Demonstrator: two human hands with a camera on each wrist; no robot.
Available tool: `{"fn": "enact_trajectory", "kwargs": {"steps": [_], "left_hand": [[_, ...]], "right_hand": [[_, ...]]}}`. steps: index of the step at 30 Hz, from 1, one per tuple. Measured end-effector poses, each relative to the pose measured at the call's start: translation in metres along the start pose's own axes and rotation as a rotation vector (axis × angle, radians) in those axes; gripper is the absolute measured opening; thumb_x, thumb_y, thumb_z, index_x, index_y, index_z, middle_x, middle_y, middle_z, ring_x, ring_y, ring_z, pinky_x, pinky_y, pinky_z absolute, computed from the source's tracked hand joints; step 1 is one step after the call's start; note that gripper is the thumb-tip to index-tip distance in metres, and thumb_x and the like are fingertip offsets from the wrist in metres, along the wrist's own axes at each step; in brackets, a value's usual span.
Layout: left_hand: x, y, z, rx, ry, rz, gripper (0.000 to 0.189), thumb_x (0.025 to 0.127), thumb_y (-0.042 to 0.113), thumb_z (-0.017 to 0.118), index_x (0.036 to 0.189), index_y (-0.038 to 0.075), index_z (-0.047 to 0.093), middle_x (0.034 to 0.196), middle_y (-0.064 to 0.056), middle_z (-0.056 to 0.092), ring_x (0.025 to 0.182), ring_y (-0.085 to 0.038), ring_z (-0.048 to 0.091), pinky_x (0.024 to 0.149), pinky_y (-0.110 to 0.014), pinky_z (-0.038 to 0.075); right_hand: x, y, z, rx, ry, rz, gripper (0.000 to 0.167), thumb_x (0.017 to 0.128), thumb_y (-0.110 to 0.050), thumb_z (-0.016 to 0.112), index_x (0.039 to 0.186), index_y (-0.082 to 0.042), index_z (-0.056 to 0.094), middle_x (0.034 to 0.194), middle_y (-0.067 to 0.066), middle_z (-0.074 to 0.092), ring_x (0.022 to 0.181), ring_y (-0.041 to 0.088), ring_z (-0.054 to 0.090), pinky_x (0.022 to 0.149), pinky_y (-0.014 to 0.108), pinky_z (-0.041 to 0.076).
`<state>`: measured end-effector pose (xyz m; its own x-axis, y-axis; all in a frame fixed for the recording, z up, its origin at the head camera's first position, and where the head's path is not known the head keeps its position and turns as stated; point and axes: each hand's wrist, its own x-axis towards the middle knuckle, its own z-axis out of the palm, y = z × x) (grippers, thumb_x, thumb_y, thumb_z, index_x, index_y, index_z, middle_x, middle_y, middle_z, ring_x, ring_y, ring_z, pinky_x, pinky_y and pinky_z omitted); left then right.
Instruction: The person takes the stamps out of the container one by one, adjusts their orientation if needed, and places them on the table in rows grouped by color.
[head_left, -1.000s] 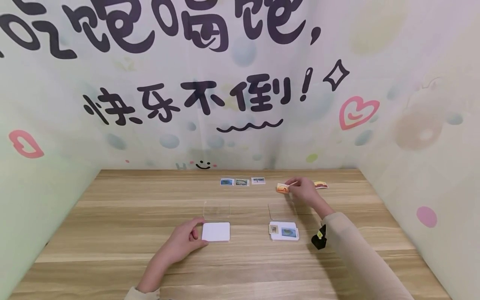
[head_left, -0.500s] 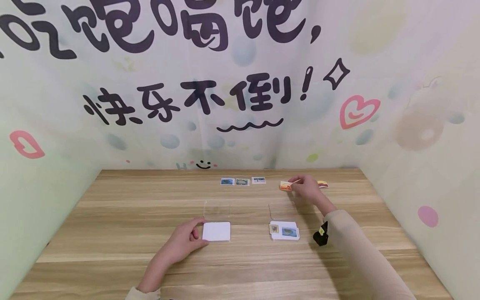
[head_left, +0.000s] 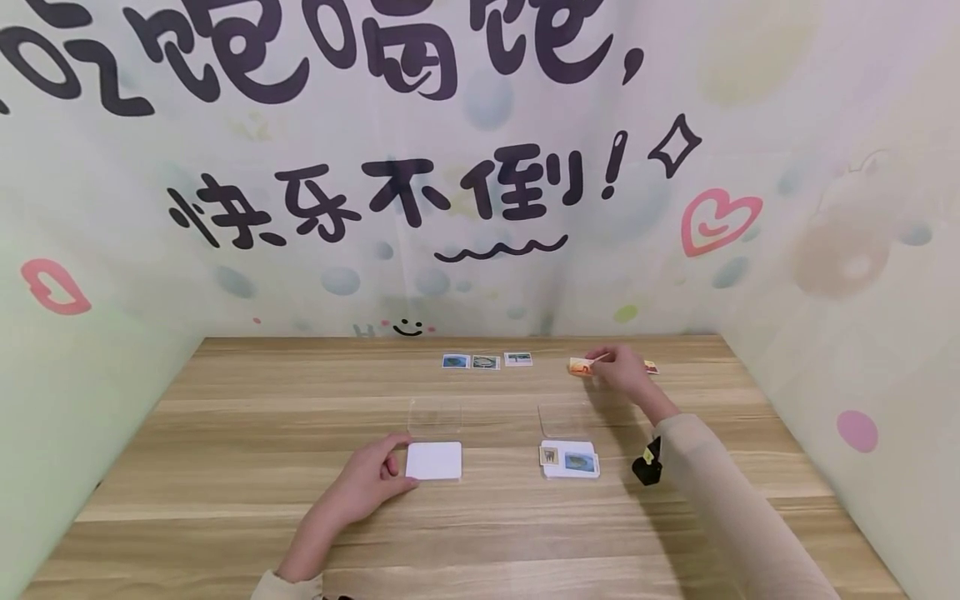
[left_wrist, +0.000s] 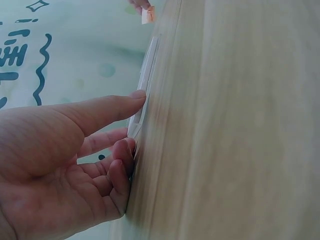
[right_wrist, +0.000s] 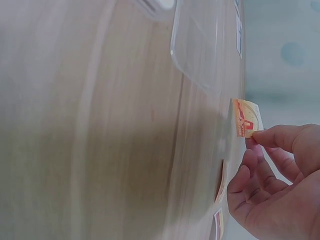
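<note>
My right hand point(head_left: 622, 371) pinches an orange-and-cream stamp point(right_wrist: 246, 119) between thumb and fingertips, held up off the table near the back. Two more stamps, one of them a reddish stamp point(right_wrist: 219, 224), lie below that hand in the right wrist view. On the left, my left hand point(head_left: 367, 479) grips the left edge of a flat white box point(head_left: 434, 461), thumb at its near corner and forefinger at its far one. A second white box point(head_left: 567, 475) sits to the right. On it lie a small brown stamp point(head_left: 550, 456) and a blue stamp point(head_left: 580, 462).
Behind each white box lies a clear plastic lid, the left lid point(head_left: 435, 417) and the right lid point(head_left: 564, 419). Three stamps form a row at the back, among them a blue one point(head_left: 456, 361). The wooden table point(head_left: 480, 542) ends at a printed wall cloth point(head_left: 337, 275).
My right hand has moved slightly right and back, carrying the orange stamp toward the stamps at the back right. My left hand stays on the white box.
</note>
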<state>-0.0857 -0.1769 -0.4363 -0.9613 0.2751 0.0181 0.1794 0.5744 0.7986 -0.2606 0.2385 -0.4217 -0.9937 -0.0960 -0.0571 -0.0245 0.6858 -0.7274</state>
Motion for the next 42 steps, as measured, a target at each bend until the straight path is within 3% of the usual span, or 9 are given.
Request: {"fn": "enact_trajectory", "kwargs": {"steps": [25,42], "left_hand": [[0.0,-0.002,-0.002,-0.004,-0.004,0.035,0.055,0.086,0.01,0.086,0.131,-0.008,0.06,0.084,-0.003,0.055,0.068,-0.004,0.046,0.062,-0.022,0.043],[0.0,-0.004,-0.001,-0.014,-0.001,0.039,0.055,0.085,0.01,0.087,0.131,-0.007,0.061,0.083,-0.004,0.055,0.068,-0.003,0.046,0.062,-0.021,0.043]], "right_hand": [[0.012,0.017,-0.001,-0.024,0.029,-0.005,0.018,0.096,0.001,0.061,0.109,0.009,0.071,0.089,0.018,0.07,0.071,0.018,0.058,0.063,0.029,0.047],[0.016,0.02,0.004,-0.059,0.047,-0.024,0.013,0.097,0.002,0.066,0.105,0.008,0.073,0.101,0.024,0.072,0.086,0.028,0.063,0.069,0.028,0.048]]}}
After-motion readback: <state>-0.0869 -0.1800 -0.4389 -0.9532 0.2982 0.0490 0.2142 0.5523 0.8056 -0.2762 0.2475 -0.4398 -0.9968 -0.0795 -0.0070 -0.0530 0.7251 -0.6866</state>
